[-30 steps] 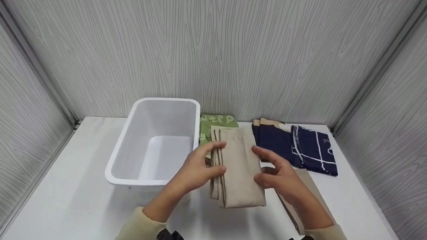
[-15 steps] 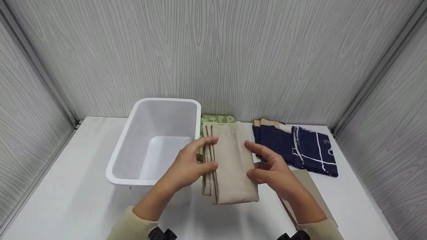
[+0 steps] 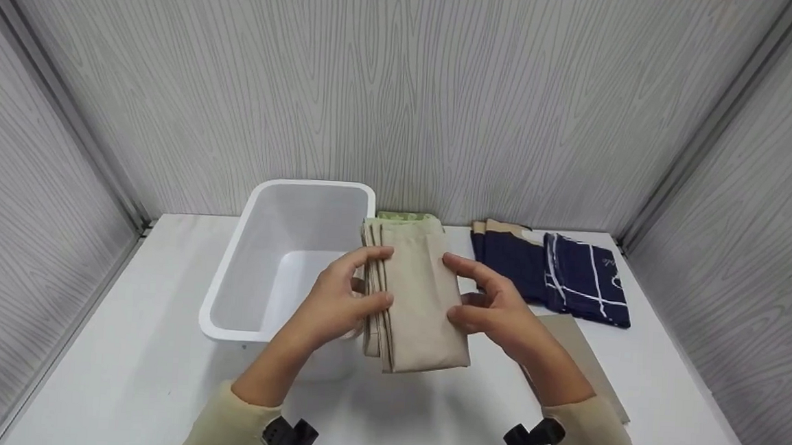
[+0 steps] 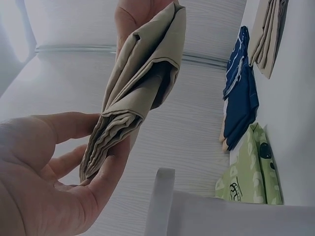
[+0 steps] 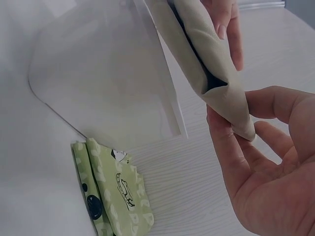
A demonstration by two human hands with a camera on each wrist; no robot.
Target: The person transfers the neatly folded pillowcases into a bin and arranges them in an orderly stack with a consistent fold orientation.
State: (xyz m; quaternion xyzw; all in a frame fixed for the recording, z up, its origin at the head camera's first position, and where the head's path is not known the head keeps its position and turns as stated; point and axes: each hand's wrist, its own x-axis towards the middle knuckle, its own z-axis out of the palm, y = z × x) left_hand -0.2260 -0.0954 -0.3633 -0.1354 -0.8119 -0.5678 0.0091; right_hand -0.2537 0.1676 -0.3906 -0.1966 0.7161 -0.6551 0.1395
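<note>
Both hands hold a folded beige cloth (image 3: 422,300) above the table, just right of the white bin. My left hand (image 3: 343,298) pinches its layered left edge between thumb and fingers. Along the opposite edge, my right hand (image 3: 494,307) grips with thumb and fingers. The left wrist view shows the stacked folds of the beige cloth (image 4: 142,73) beside the left palm. Behind it, a green patterned cloth (image 3: 406,217) is mostly covered in the head view, but the green cloth (image 5: 118,191) shows more fully in the right wrist view.
An open white bin (image 3: 223,287) stands on the white table (image 3: 132,371) at left. Folded navy cloths (image 3: 588,279) lie at the back right. Another folded beige cloth (image 3: 590,362) lies partly under the right forearm. Grey wood-grain walls (image 3: 404,92) enclose the table.
Both hands have carried the beige cloth left and slightly away, toward the bin. The grip looks the same. The bin and the cloths on the table stay put.
</note>
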